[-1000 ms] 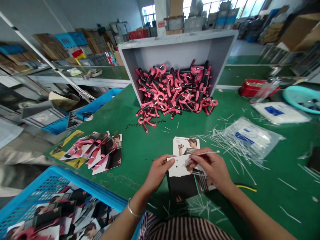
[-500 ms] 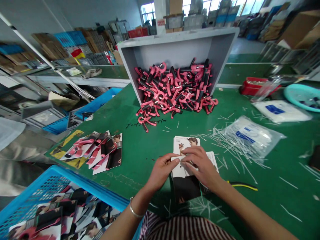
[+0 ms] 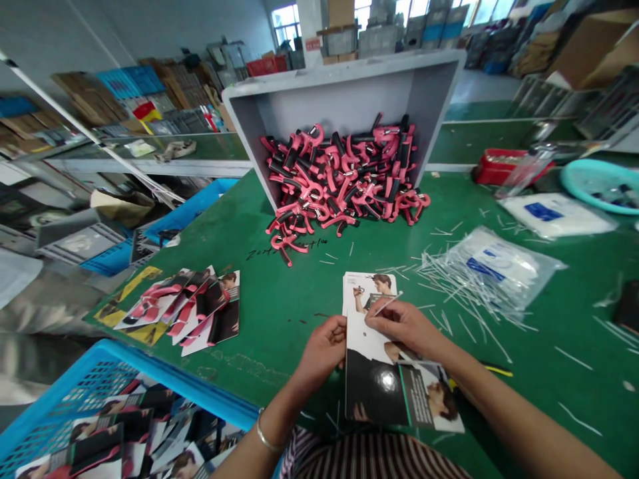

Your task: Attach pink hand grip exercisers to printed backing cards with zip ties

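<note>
My left hand [image 3: 327, 346] grips the left edge of a printed card [image 3: 374, 392] between thumb and fingers. The card has a white upper part with a small hole, a black lower part and photos. More cards [image 3: 382, 283] lie under it on the green table. Over the card's upper right, my right hand [image 3: 397, 324] pinches a thin white tie [image 3: 392, 301], its end sticking up past the fingers. To the left lie several cards [image 3: 204, 309] with pink and black clamps on them.
A grey bin [image 3: 344, 103] tipped toward me spills pink clamps [image 3: 344, 179]. White ties [image 3: 459, 286] and a plastic bag [image 3: 504, 266] lie right. A blue basket [image 3: 174, 372] of cards is at lower left. Yellow-handled pliers [image 3: 496, 369] sit partly behind my right forearm.
My hands have moved apart, left hand to the card's left edge. The card now lies more fully in view, its photo end uncovered. A white tie now shows in my right fingers.
</note>
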